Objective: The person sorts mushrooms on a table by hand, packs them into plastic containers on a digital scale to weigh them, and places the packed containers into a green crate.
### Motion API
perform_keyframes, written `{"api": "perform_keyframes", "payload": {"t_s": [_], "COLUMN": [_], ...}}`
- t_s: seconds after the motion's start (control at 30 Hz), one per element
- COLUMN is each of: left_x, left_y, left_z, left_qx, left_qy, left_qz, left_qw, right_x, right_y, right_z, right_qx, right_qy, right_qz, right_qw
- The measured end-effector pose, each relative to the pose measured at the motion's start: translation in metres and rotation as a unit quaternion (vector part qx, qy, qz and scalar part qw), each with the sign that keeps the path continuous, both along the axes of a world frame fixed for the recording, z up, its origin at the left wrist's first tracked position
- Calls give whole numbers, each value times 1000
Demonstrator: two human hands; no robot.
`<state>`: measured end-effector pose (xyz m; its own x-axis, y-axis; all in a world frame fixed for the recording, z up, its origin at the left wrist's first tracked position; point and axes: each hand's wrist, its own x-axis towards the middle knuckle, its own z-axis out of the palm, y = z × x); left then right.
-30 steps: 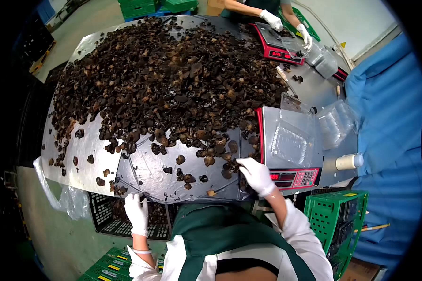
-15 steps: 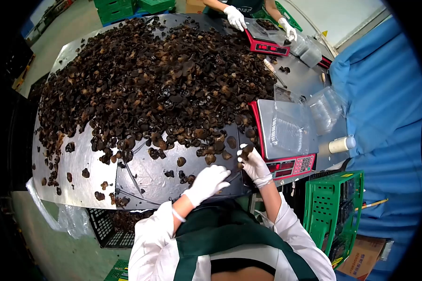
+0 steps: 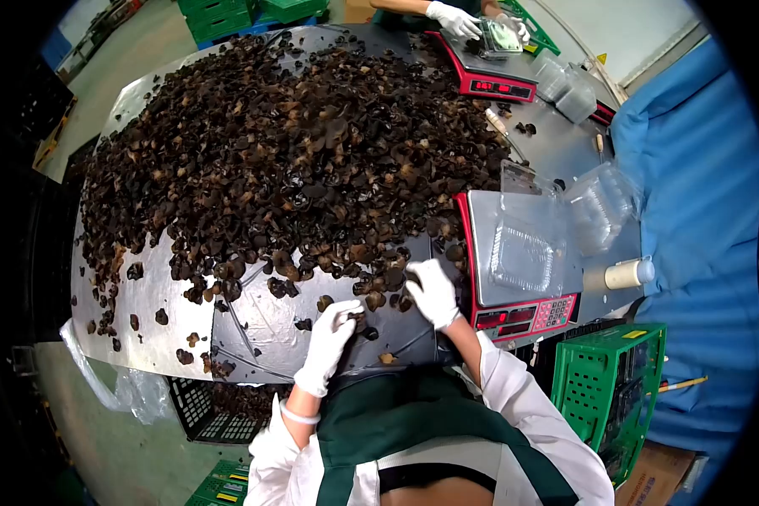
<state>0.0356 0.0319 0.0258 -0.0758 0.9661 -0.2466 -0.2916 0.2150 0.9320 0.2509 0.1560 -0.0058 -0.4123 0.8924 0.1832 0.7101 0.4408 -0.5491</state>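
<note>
at the far left, a crumpled clear plastic sheet (image 3: 139,395) hangs by the table edge, and next to it a black crate (image 3: 194,411) stands low, with dark pieces inside. the metal table (image 3: 164,266) carries a wide heap of dark brown fungus pieces (image 3: 312,152), and single pieces lie scattered along its near side. the gloved left hand (image 3: 332,337) is low over these, its fingers bent around one dark piece at their tips; i cannot tell whether they grip it. near to it, the gloved right hand (image 3: 435,293) reaches the near edge of the heap; its fingers are bent down among the pieces, and again i cannot tell if something is held. farther back, the gloved hands (image 3: 454,18) of another person hold a clear box (image 3: 497,39) above a red scale (image 3: 496,88). a knife-like tool (image 3: 497,122) lies beside the heap. just right of the right hand is a second scale (image 3: 527,316) with an open clear tray (image 3: 523,257) on it. then come a white bottle (image 3: 626,274) lying on its side, a green crate (image 3: 578,379) below, and a blue curtain (image 3: 691,194).
</note>
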Motion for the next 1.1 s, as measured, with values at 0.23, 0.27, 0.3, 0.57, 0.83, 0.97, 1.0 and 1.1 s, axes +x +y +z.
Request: {"api": "perform_keyframes", "payload": {"t_s": [0.23, 0.27, 0.3, 0.57, 0.83, 0.97, 1.0, 1.1], "left_x": [-38, -38, -38, -19, -29, -21, -22, -32], "left_y": [-71, -70, -65, -40, -50, -15, -7, 1], "left_z": [-40, -39, -39, -32, -22, -34, -39, -40], "left_qx": [-10, -7, -3, 84, 100, 114, 122, 164], "left_qy": [322, 361, 399, 445, 566, 582, 577, 580], "left_qz": [249, 254, 258, 82, -62, -85, -78, -95], "left_qw": [913, 897, 880, 888, 816, 801, 804, 792], "right_x": [-16, -21, -27, -50, 7, -12, -22, -47], "right_y": [-32, -23, -15, -24, -72, -68, -62, -43], "right_z": [31, 32, 33, 42, 39, 14, 16, 24], "right_qx": [-35, -22, -8, -61, -65, -38, -53, -22], "right_qy": [86, 52, 19, 39, -17, -35, -36, -95], "right_qz": [177, 159, 140, 255, 158, 139, 134, 191], "right_qw": [980, 986, 990, 964, 985, 989, 989, 977]}}
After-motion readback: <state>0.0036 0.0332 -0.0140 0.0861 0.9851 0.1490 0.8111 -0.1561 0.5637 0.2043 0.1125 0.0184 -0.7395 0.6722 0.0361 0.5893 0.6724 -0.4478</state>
